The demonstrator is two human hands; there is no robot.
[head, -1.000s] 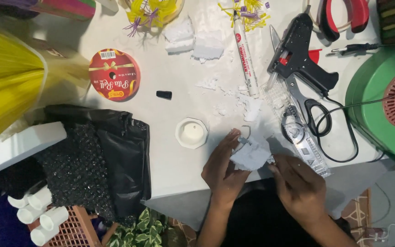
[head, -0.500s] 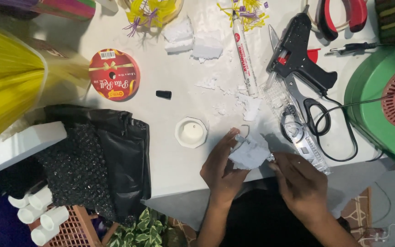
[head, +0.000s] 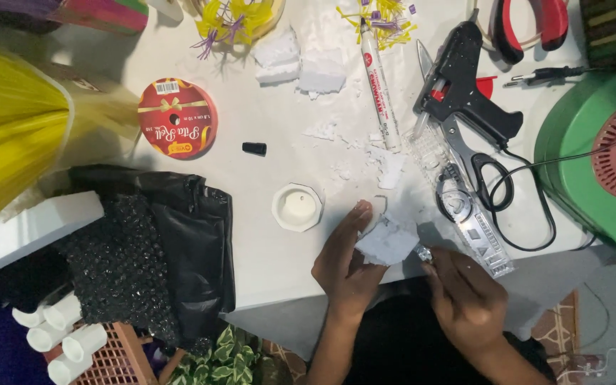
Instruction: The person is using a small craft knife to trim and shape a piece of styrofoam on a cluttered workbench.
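My left hand holds a rough white foam piece at the near edge of the white table, thumb up along its left side. My right hand is closed on a small shiny metal tool whose tip meets the foam's right edge; what kind of tool it is cannot be made out. White foam crumbs lie scattered just beyond the hands. A small white octagonal pot stands left of the foam piece.
A black glue gun, black-handled scissors, a white marker and a clear plastic strip lie right of centre. A red ribbon spool, black plastic bag, yellow fabric and green fan surround them.
Both hands stay at the foam piece; the right hand has shifted slightly left toward its edge. Nothing else moved.
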